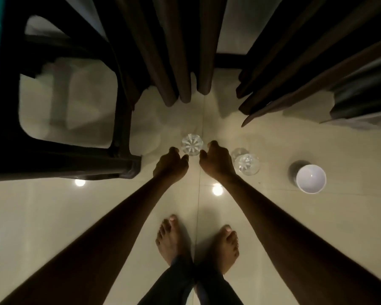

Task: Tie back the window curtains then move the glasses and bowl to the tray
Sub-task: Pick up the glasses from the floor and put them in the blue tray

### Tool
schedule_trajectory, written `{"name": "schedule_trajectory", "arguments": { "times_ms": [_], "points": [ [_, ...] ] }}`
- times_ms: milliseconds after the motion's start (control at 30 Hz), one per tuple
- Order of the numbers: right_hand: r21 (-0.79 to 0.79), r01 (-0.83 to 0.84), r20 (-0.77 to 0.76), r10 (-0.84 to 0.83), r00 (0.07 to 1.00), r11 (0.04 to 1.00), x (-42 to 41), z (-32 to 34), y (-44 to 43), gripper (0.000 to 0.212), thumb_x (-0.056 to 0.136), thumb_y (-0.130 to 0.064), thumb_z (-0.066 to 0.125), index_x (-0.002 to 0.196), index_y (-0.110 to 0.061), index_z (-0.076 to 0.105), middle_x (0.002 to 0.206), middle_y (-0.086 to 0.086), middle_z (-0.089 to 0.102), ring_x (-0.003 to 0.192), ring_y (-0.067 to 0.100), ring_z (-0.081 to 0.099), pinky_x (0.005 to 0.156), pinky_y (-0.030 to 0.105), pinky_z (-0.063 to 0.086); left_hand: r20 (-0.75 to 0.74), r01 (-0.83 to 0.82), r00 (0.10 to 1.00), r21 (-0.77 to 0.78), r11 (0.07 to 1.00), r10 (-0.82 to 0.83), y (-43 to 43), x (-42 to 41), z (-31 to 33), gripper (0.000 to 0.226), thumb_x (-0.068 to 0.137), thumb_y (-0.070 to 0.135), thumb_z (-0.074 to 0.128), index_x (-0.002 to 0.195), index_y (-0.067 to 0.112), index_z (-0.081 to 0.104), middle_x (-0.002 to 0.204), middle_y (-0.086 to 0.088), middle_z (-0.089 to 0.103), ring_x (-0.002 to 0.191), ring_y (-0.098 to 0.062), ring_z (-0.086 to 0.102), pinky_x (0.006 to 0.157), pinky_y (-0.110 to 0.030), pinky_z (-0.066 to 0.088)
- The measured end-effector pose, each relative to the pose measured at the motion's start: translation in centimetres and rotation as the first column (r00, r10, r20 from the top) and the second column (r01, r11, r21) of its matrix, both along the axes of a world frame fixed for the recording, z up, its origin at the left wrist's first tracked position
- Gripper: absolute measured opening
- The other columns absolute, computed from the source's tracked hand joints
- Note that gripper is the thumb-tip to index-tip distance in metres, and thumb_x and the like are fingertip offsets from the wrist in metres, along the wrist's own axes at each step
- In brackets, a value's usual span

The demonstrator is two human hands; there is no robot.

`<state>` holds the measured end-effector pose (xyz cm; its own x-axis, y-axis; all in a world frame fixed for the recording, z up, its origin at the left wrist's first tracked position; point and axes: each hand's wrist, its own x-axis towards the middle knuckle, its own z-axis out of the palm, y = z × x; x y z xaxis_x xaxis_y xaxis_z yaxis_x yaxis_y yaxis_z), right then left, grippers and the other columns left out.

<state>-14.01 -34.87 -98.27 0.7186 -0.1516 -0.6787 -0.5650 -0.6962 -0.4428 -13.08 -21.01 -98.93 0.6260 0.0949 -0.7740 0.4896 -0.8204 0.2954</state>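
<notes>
A clear glass point(192, 144) stands upright on the pale tiled floor, straight below me. My left hand point(171, 164) and my right hand point(216, 160) reach down on either side of it, fingers loosely curled, apart from the glass and holding nothing. A second clear glass point(246, 164) stands just right of my right hand. Further right sits a white bowl point(311, 178). Dark brown curtains point(180, 51) hang down to the floor beyond the glasses, with another dark panel point(306, 69) at the right. No tray is in view.
A dark plastic chair point(59, 155) stands at the left, its leg close to my left hand. My bare feet point(196, 243) are on the tiles below the hands. Ceiling lights reflect in the glossy floor point(317, 227).
</notes>
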Motion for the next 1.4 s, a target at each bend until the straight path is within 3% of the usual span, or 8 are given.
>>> {"name": "schedule_trajectory", "arguments": {
  "times_ms": [167,267,633,800,867,1000,1133,1400],
  "points": [
    [-0.072,0.008,0.041,-0.005,0.999,0.997,1.6,-3.8,-0.4,0.035,0.103,-0.030,0.051,0.123,-0.001,0.056,0.119,0.018,0.067,0.109,0.034,0.066,0.075,0.031,0.047,0.004,-0.032,0.999,0.007,0.999,0.032,0.4,2.2,-3.3,0.053,0.102,0.040,0.050,0.147,0.015,0.037,0.127,-0.012,0.066,0.105,-0.030,0.069,0.091,-0.046,0.058],
    [-0.082,-0.005,0.051,0.009,0.999,0.997,2.0,-5.4,-0.4,0.035,0.103,-0.031,0.054,0.121,-0.002,0.060,0.117,0.016,0.069,0.109,0.033,0.066,0.074,0.028,0.044,-0.014,-0.036,0.999,-0.012,0.999,0.036,0.2,2.7,-4.5,0.052,0.102,0.040,0.051,0.147,0.016,0.038,0.118,-0.008,0.068,0.087,-0.024,0.073,0.084,-0.043,0.062],
    [-0.053,-0.035,0.120,0.042,0.992,0.998,1.4,-7.3,0.3,0.033,0.103,-0.024,0.054,0.130,-0.010,0.064,0.128,0.012,0.069,0.118,0.031,0.065,0.090,0.030,0.049,0.018,-0.191,0.981,-0.154,0.970,0.196,-0.6,2.3,-7.0,0.042,0.100,0.012,0.057,0.141,0.018,0.050,0.085,0.001,0.071,0.072,-0.015,0.074,0.079,-0.038,0.064],
    [0.026,0.096,0.044,-0.097,0.994,0.995,1.5,-7.6,0.4,0.030,0.096,-0.014,0.055,0.122,-0.009,0.068,0.114,0.013,0.074,0.100,0.033,0.072,0.090,0.036,0.058,0.041,-0.260,0.962,-0.141,0.955,0.268,-0.9,2.6,-6.8,0.039,0.095,0.004,0.058,0.134,0.010,0.060,0.070,-0.001,0.069,0.074,-0.019,0.075,0.081,-0.039,0.063],
    [0.043,0.155,0.041,-0.157,0.987,0.987,1.1,-7.0,0.4,0.035,0.095,-0.016,0.056,0.127,-0.009,0.066,0.119,0.012,0.073,0.098,0.033,0.073,0.091,0.038,0.057,0.060,-0.276,0.956,-0.145,0.950,0.287,-1.0,2.2,-6.1,0.037,0.093,0.005,0.057,0.129,0.009,0.064,0.068,-0.003,0.070,0.073,-0.022,0.075,0.080,-0.040,0.063],
    [0.063,0.171,0.073,-0.175,0.982,0.983,-0.6,-4.1,-0.2,0.043,0.096,-0.023,0.056,0.138,-0.011,0.060,0.133,0.010,0.068,0.104,0.030,0.073,0.096,0.039,0.056,0.080,-0.308,0.942,-0.176,0.935,0.326,-1.2,0.8,-3.5,0.036,0.091,0.009,0.057,0.124,0.015,0.068,0.067,-0.004,0.072,0.067,-0.021,0.075,0.074,-0.041,0.064],
    [0.082,0.193,0.054,-0.198,0.979,0.978,-1.7,1.0,-1.4,0.044,0.095,-0.026,0.055,0.137,-0.015,0.062,0.118,0.013,0.074,0.110,0.025,0.071,0.097,0.037,0.055,0.067,-0.318,0.937,-0.239,0.917,0.342,-1.6,-0.2,0.9,0.045,0.094,0.014,0.060,0.138,0.019,0.060,0.066,0.002,0.073,0.062,-0.014,0.074,0.067,-0.035,0.065],
    [0.091,0.146,0.140,-0.157,0.978,0.985,-5.1,18.8,-2.4,0.037,0.092,-0.027,0.054,0.123,-0.016,0.072,0.076,0.002,0.078,0.079,0.020,0.075,0.082,0.036,0.059,0.106,-0.287,0.929,-0.395,0.873,0.354,-0.8,-3.1,16.9,0.043,0.091,0.009,0.060,0.133,0.018,0.064,0.055,0.004,0.068,0.055,-0.015,0.063,0.059,-0.032,0.058]
  ]
}}
